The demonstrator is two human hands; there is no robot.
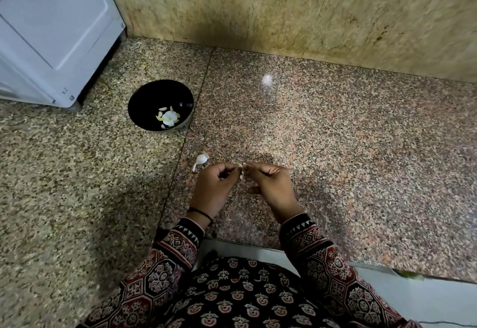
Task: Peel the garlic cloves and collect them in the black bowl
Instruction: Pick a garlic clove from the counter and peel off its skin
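My left hand (pixel 216 185) and my right hand (pixel 271 185) meet fingertip to fingertip above the granite counter (pixel 335 146). Between them they pinch a small pale garlic clove (pixel 241 170), mostly hidden by the fingers. A white piece of garlic skin (pixel 200 160) lies on the counter just left of my left hand. The black bowl (pixel 144 100) stands farther back on the left. Inside it lie several peeled cloves (pixel 168 117).
A white appliance (pixel 51 30) stands at the back left, close to the bowl. A tiled wall (pixel 284 4) runs along the back of the counter. The counter's front edge (pixel 361 267) is near my body, with patterned sleeves over both forearms.
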